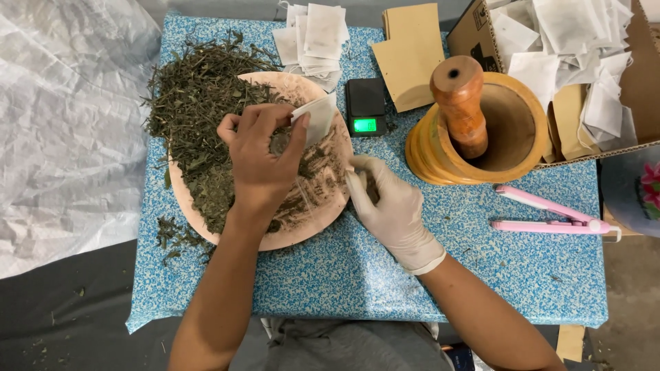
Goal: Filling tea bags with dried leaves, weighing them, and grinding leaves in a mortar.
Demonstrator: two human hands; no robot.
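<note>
Left hand pinches a white sachet; gloved right hand cups dried herbs.

Upper right: mortar and pestle of turned wood, smooth, satin sheen. Table under a matt speckled blue-white covering; centre left, dry rough herbs on a matt pinkish plate. Right hand in a thin smooth whitish glove; left hand grips a matt white paper-like sachet.

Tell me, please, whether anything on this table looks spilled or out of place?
Yes: dried herbs overflow the round tray at its far left, and a small clump lies on the blue tablecloth off the tray's near-left rim. Nothing looks damaged.
</note>
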